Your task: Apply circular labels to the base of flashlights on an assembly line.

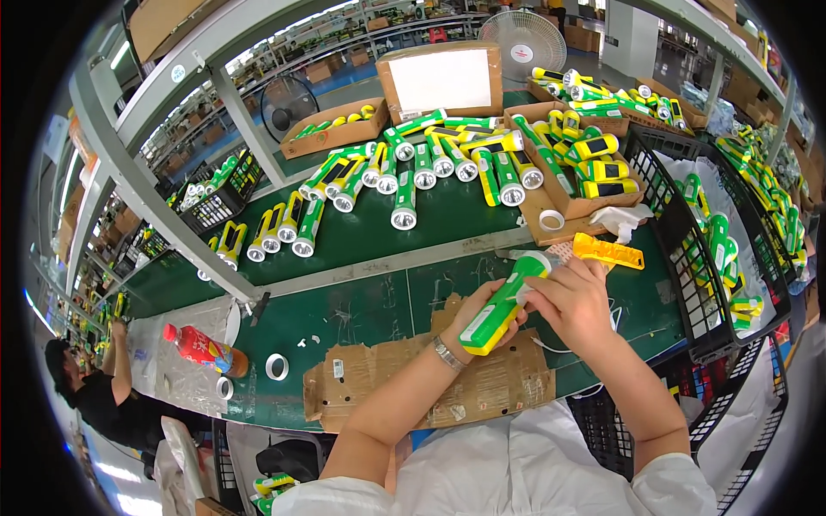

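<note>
A green and yellow flashlight (pixel 499 311) lies tilted in my left hand (pixel 475 315), whose fingers wrap round its body from below. My right hand (pixel 568 297) is closed near the lamp end, pinching a small whitish scrap (pixel 523 295) against the flashlight's side; whether it is cloth, paper or film I cannot tell. Just beyond my right fingers lies a yellow-orange plastic strip (pixel 609 251). Beneath my forearms is a flattened cardboard sheet (pixel 361 383) on the green bench (pixel 344 314).
Many similar flashlights (pixel 403 206) lie beyond the metal ledge. Right of them stand a cardboard box of flashlights (pixel 551 199) and a black crate (pixel 667 219). A red-labelled bottle (pixel 205 351) and a tape roll (pixel 276 367) are at left. Another person (pixel 107 400) works far left.
</note>
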The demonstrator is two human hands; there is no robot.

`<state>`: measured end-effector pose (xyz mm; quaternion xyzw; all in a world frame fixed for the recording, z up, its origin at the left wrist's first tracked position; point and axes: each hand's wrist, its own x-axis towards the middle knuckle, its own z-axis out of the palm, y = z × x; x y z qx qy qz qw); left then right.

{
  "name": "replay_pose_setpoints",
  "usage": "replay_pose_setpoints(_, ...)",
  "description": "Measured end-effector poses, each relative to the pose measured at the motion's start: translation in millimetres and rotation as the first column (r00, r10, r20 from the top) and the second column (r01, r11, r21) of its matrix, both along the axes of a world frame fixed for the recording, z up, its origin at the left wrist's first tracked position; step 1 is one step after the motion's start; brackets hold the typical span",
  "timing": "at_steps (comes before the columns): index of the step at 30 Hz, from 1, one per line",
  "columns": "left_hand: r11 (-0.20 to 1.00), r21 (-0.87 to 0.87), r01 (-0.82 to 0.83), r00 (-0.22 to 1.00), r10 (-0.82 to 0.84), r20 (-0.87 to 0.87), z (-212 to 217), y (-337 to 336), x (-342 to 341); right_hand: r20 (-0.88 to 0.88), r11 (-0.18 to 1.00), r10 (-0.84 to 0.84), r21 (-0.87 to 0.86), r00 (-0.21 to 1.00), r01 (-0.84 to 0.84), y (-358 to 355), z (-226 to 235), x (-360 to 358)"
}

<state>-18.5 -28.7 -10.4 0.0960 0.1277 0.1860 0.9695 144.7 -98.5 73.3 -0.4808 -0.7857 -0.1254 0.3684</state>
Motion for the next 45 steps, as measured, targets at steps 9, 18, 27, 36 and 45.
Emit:
replay_pose_setpoints(9,0.953,0.296,0.070,0.944,0.033,-0.329,12,-1,7,0.264,0.978,0.206,-0.053,0.942,-0.199,12,2,1)
replay_pose_setpoints(18,0.668,0.717,-0.199,0.797,0.536,-0.278,9,10,14,-0.329,0.907,0.159,-0.324,0.931,-0.269,-25,-34,-17)
replay_pose_setpoints(27,0.711,0.596,-0.374,0.780,0.589,-0.213,-5,26,11,-0.043,0.945,0.324,-0.029,0.945,-0.325,-34,-63,-17)
replay_pose_setpoints(36,0.677,0.650,-0.345,0.669,0.663,-0.337,-9,21,10,-0.231,0.959,0.274,-0.001,0.934,-0.282,-32,-69,-38)
replay_pose_setpoints(45,0.741,0.579,-0.339,0.726,0.598,-0.340,-13,22,7,-0.343,0.966,0.194,-0.095,0.919,-0.240,-34,-74,-49)
